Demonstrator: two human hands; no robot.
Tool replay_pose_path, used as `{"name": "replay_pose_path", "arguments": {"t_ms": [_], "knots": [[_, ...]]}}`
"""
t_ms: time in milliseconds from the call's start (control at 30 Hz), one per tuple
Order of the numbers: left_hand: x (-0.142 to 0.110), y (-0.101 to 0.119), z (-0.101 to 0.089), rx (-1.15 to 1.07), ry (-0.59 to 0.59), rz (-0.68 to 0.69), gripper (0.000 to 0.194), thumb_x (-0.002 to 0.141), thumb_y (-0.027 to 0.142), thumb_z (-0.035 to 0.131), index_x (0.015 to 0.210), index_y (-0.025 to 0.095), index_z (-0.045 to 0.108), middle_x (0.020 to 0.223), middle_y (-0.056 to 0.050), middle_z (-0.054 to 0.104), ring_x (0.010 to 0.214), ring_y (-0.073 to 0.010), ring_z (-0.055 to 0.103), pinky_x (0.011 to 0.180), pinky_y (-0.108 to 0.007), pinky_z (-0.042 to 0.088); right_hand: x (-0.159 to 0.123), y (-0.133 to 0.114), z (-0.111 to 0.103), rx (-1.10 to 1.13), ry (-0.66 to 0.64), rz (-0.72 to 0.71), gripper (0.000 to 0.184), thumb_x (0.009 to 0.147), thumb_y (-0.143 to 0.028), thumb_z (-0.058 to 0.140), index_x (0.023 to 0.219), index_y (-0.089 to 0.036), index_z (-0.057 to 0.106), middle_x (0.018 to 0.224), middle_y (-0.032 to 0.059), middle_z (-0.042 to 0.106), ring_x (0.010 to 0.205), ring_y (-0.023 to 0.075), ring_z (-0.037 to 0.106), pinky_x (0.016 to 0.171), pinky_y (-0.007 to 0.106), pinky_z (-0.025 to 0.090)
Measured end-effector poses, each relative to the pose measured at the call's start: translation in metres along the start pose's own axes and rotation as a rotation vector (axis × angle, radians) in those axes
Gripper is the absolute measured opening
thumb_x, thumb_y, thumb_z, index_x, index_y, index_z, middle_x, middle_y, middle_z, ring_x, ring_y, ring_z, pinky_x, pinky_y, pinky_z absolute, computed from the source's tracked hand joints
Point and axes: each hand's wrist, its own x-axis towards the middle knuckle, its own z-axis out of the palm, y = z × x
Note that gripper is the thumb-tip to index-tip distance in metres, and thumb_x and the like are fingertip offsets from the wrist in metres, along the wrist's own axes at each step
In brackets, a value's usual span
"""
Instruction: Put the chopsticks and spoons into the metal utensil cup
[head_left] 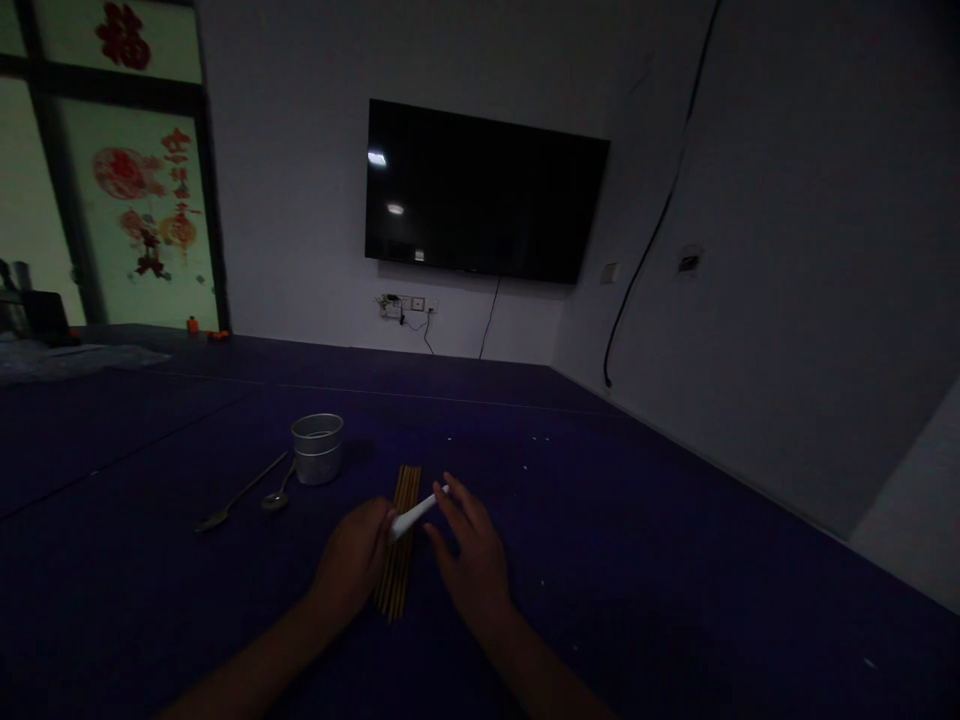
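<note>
A white spoon (414,515) slants between my hands, its wider end low and to the left. My left hand (355,552) is closed on that wider end, which the fingers partly cover. At the upper end of the handle, the fingertips of my right hand (471,555) hold the spoon, while the thumb stands apart below. Beneath the spoon, several brown chopsticks (393,590) lie side by side on the dark blue surface (645,560). Left of my hands stands a silver metal cup (318,452). Beside it rest a long metal spoon (238,497) and a shorter metal spoon (277,499).
Small white bits (525,467) are scattered on the surface. A television (484,195) hangs on the far wall above sockets and cables (409,308). A black cable (649,250) runs down the right wall. Clear plastic (82,358) and small orange items (217,336) lie far left.
</note>
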Motion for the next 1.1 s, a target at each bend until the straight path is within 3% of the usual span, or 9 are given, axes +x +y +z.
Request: {"name": "replay_pose_path", "arguments": {"t_ms": [133,267,433,533,767,1100], "knots": [[0.002,-0.006,-0.002,0.112,0.034,0.146,0.035,0.093,0.031,0.024,0.073,0.021,0.051,0.07,-0.004,0.057,0.068,-0.0173,0.052,0.062,-0.029,0.041,0.0,0.001,0.002,0.077,0.035,0.07,0.042,0.09,-0.026,0.049,0.132,-0.031,0.046,0.122,0.0062,0.057,0.11,0.0194,0.055,0.091,0.036,0.047],[0.008,-0.01,-0.005,0.163,0.046,0.247,0.034,0.093,0.028,0.027,0.076,0.02,0.055,0.072,-0.005,0.06,0.071,-0.0179,0.052,0.065,-0.031,0.043,0.0,0.002,0.002,0.136,0.074,0.078,0.03,0.09,-0.025,0.05,0.119,-0.027,0.058,0.098,0.0055,0.065,0.089,0.0177,0.062,0.079,0.032,0.051],[0.014,-0.018,-0.007,0.162,0.117,0.321,0.03,0.092,0.026,0.034,0.112,0.018,0.055,0.111,-0.009,0.062,0.105,-0.0211,0.053,0.088,-0.038,0.044,-0.001,0.002,0.001,0.144,0.086,0.02,0.018,0.091,-0.024,0.047,0.09,-0.023,0.065,0.085,0.0043,0.065,0.08,0.0166,0.062,0.074,0.03,0.05],[0.013,-0.022,-0.004,0.18,0.117,0.307,0.034,0.091,0.026,0.037,0.122,0.019,0.051,0.12,-0.009,0.059,0.113,-0.022,0.05,0.094,-0.041,0.042,0.0,0.005,0.0,0.078,0.103,0.025,0.019,0.09,-0.022,0.046,0.082,-0.021,0.064,0.078,0.0044,0.063,0.074,0.0164,0.06,0.07,0.029,0.048],[0.008,-0.012,-0.001,0.156,-0.039,0.23,0.025,0.089,0.024,0.039,0.098,0.021,0.063,0.101,-0.007,0.066,0.098,-0.0212,0.057,0.083,-0.039,0.046,-0.001,0.015,0.003,-0.012,-0.009,0.003,0.02,0.086,-0.015,0.047,0.078,-0.021,0.064,0.075,0.0036,0.061,0.071,0.0156,0.058,0.065,0.027,0.045],[0.01,-0.009,-0.001,0.202,-0.15,0.026,0.029,0.089,0.027,0.037,0.09,0.019,0.065,0.092,-0.008,0.066,0.087,-0.02,0.059,0.078,-0.034,0.044,0.0,0.01,0.001,-0.103,-0.229,0.076,0.019,0.078,-0.006,0.052,0.072,-0.019,0.065,0.075,0.0017,0.061,0.07,0.0134,0.058,0.062,0.022,0.04]]}}
